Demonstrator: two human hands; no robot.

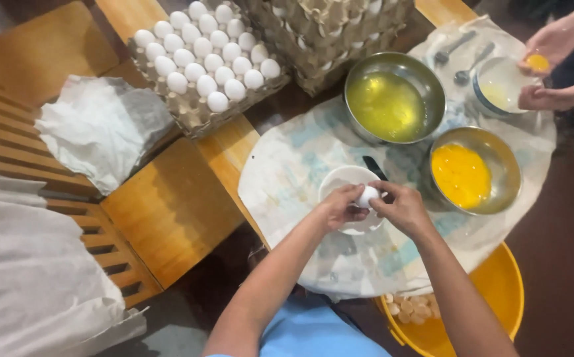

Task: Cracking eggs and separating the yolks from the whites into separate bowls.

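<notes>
A white egg (367, 196) is held between my left hand (337, 207) and my right hand (402, 207), directly over a small white bowl (345, 178). Both hands grip the egg with thumbs and fingertips. A steel bowl of egg whites (394, 98) stands behind, and a steel bowl of yolks (475, 170) sits to the right. A dark knife handle (374, 167) pokes out behind the white bowl.
A tray of white eggs (206, 56) rests at the upper left beside stacked cartons (330, 36). Another person's hands (551, 69) hold a yolk over a white bowl (502, 86) at top right, near two spoons (462, 56). A yellow bucket (498, 297) with shells stands below. Crumpled paper (101, 125) lies left.
</notes>
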